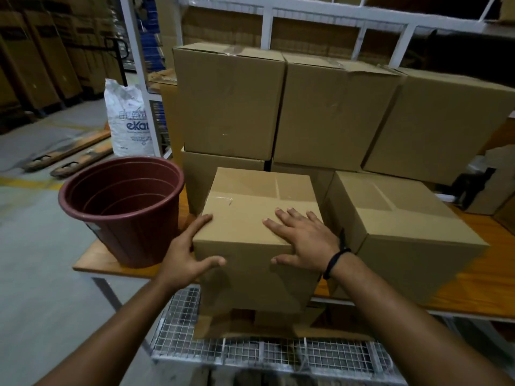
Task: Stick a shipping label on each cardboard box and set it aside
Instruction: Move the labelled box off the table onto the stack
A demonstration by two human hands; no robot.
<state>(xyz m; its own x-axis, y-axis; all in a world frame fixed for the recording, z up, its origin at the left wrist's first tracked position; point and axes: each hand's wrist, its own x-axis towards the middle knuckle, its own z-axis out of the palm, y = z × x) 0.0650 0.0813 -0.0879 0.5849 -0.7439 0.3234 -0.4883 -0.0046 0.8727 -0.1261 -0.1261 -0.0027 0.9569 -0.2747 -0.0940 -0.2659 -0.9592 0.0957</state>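
One box [245, 201] under right hand [303, 242]

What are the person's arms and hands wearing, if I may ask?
Neither hand is gloved and no sleeves show. The left hand has no watch or band at the wrist; the right hand has a thin black cord bracelet around its wrist.

Box [259, 235] between left hand [186, 257] (on its left side) and right hand [303, 240] on top. Bucket [125, 210] just left of grip, on table [479, 274]. Second box [404, 232] just right. Stacked boxes [231, 101] behind. Wire rack [178, 324] below.
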